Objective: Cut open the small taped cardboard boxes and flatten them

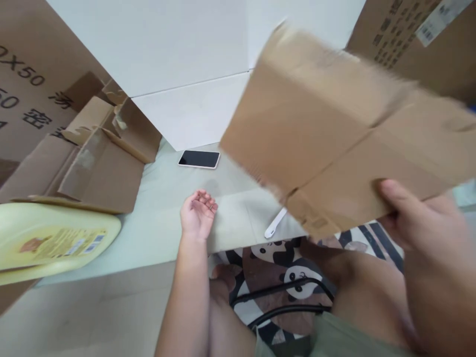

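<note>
Right hand [420, 213] grips the cardboard piece [316, 124] by its lower edge, at 2 o'clock, thumb on the face; blur obscures the fingers, probably behind. Left hand [199, 210], 8 o'clock, is empty, loosely curled; supporting the far edge would limit sagging.

Bright diffuse light, probably from above, soft shadows, motion-blurred cardboard [316, 134], stretched edges
</note>
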`<state>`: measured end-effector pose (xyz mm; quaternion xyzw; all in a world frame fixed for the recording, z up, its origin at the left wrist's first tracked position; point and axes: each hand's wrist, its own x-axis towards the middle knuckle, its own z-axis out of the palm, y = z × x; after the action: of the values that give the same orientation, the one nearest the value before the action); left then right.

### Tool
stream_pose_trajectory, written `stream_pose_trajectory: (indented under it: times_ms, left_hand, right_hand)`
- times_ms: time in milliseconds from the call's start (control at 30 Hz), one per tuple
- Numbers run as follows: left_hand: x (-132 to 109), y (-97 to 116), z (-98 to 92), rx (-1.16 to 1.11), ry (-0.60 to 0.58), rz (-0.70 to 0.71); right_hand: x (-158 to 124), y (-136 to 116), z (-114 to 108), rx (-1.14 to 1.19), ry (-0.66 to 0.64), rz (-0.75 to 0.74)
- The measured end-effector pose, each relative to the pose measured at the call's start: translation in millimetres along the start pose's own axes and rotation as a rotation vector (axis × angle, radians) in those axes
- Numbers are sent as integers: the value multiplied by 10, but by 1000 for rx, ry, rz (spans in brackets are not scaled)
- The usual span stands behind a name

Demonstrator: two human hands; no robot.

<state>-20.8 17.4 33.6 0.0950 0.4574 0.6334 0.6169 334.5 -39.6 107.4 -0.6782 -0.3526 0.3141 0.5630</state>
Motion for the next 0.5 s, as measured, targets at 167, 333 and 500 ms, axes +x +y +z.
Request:
stream_pose_trajectory:
  times_ms: [167, 333, 500]
  left_hand:
    - [-24, 20, 22, -7, -26, -8]
    - [-14, 29, 35, -1, -36, -6]
    - [13, 31, 18, 14, -36, 5]
  right_hand:
    - [325, -142, -384, -286, 475, -139]
    - [1186, -306, -306, -707, 457, 6]
    - [2056, -417, 169, -988, 179, -239]
